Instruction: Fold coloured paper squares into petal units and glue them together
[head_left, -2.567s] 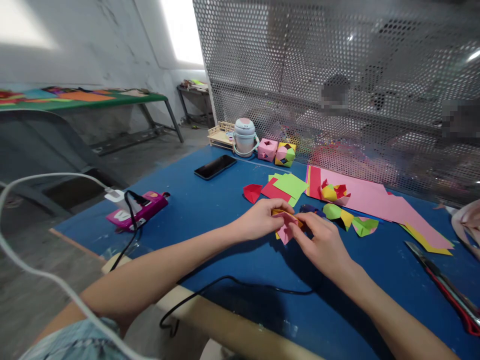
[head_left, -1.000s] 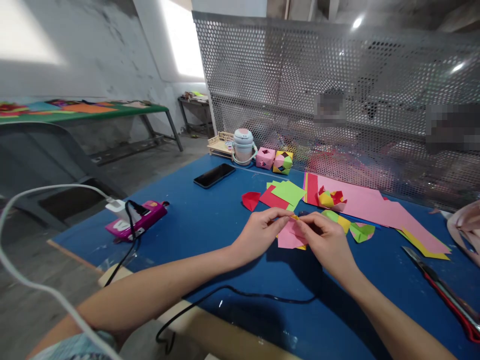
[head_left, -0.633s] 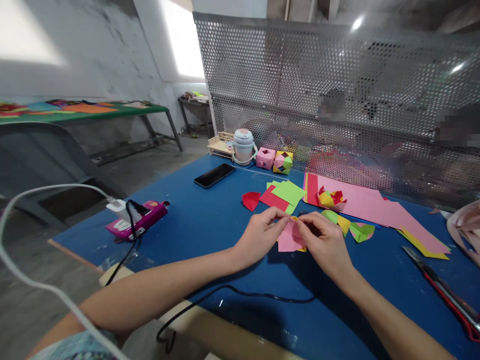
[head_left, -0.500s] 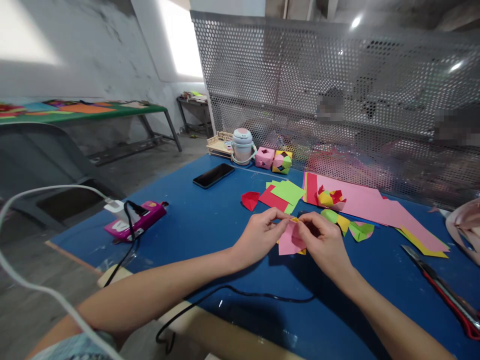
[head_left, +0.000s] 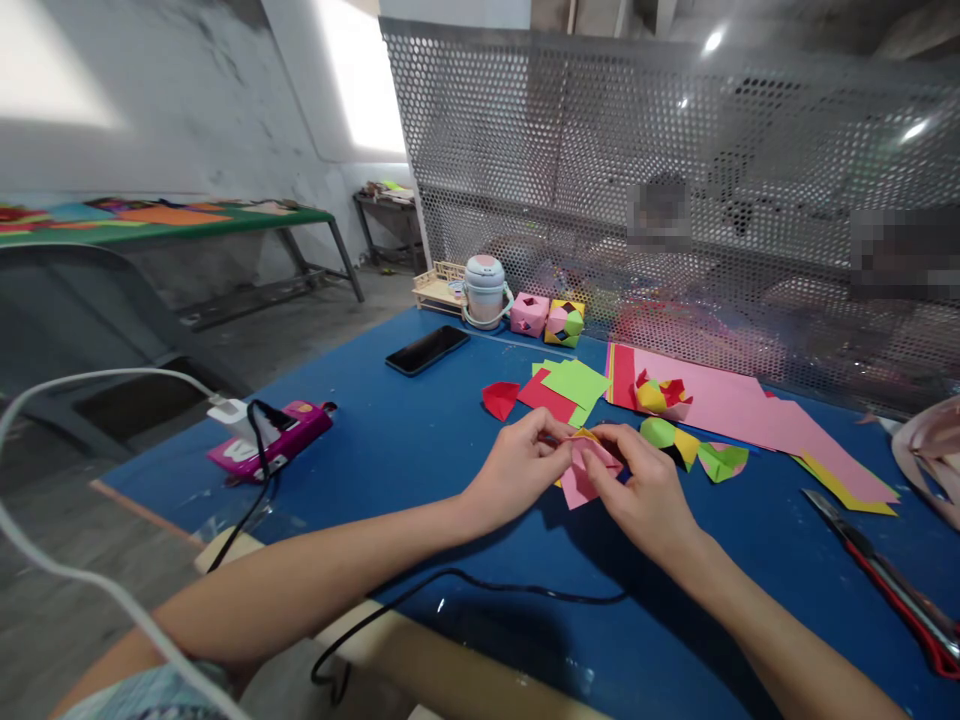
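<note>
Between both hands, raised a little over the blue table, is a folded piece of pink and yellow paper (head_left: pixel 576 484). My left hand (head_left: pixel 521 465) pinches its upper left edge between thumb and fingers. My right hand (head_left: pixel 645 480) grips the right side, its thumb pressed on the pink face. Beyond the hands lie green paper squares (head_left: pixel 577 385) and a red paper square (head_left: pixel 546 398), with a folded red piece (head_left: pixel 500 400) to their left. Right of my right hand sit a green-and-yellow folded piece (head_left: pixel 671 440) and a green-and-pink one (head_left: pixel 724 461).
A box cutter (head_left: pixel 877 575) lies at right on the blue table (head_left: pixel 360 430). Pink sheets (head_left: pixel 735 400) bear a red-and-yellow folded piece (head_left: pixel 660 393). Further back are two paper boxes (head_left: pixel 529 315), a lidded cup (head_left: pixel 485 292) and a phone (head_left: pixel 427 350). A purple power strip (head_left: pixel 274 445) trails cords.
My right thumb has moved down onto the pink face, and the paper has tilted, its right part now folded up. My left hand keeps its pinch in nearly the same place.
</note>
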